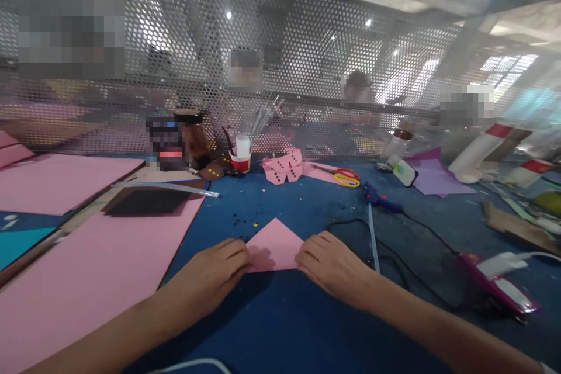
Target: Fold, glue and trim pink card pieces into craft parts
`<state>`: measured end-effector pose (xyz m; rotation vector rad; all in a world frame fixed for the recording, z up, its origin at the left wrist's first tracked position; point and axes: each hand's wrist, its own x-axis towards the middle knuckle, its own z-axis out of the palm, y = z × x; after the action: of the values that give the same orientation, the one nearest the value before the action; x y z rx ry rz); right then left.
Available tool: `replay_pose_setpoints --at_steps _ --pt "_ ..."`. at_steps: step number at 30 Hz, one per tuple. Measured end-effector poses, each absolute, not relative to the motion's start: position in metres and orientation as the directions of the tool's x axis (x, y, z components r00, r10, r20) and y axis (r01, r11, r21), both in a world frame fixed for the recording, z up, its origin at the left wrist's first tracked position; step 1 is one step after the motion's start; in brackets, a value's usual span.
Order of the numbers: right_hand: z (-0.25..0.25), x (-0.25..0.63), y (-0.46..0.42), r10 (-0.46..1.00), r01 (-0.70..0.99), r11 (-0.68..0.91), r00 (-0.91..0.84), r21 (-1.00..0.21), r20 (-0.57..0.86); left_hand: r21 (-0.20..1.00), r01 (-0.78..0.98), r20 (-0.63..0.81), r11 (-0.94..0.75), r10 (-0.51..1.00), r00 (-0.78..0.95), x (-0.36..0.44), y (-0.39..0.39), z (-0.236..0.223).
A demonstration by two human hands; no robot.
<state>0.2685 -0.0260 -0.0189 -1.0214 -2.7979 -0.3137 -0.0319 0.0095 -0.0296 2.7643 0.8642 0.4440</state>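
A piece of pink paper (pixel 275 245), folded into a triangle with its peak pointing away from me, lies on the blue tabletop (pixel 280 321). My left hand (pixel 225 263) grips its left corner with the fingers pressed together. At the right corner, my right hand (pixel 326 260) pinches the paper the same way. Small black dots and a yellow bit are scattered just beyond the left hand. Farther back stands a pink paper shape (pixel 283 167) with black dots, beside scissors (pixel 347 177) with red and yellow handles.
Large pink sheets (pixel 100 280) cover the left side. A blue glue gun (pixel 382 198) with a clear glue stick (pixel 373 236) lies right, its cable running toward a magenta power strip (pixel 497 283). A paper cup (pixel 241 162) stands before the perforated metal screen (pixel 307 58). People are behind it.
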Motion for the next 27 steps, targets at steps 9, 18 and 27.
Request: replay_pose_setpoints --at_steps 9,18,27 --pt "-0.024 0.271 -0.028 0.570 0.613 0.772 -0.785 0.169 0.244 0.022 0.510 0.236 -0.860 0.500 0.833 -0.027 0.003 -0.030" --pt "-0.021 0.262 -0.037 0.585 0.637 0.742 -0.767 0.208 0.263 -0.123 0.489 0.276 -0.863 0.444 0.853 -0.028 0.000 -0.036" --pt "-0.032 0.259 -0.032 0.654 0.704 0.701 -0.698 0.112 0.291 -0.042 0.523 0.352 -0.851 0.477 0.805 -0.025 0.002 -0.036"
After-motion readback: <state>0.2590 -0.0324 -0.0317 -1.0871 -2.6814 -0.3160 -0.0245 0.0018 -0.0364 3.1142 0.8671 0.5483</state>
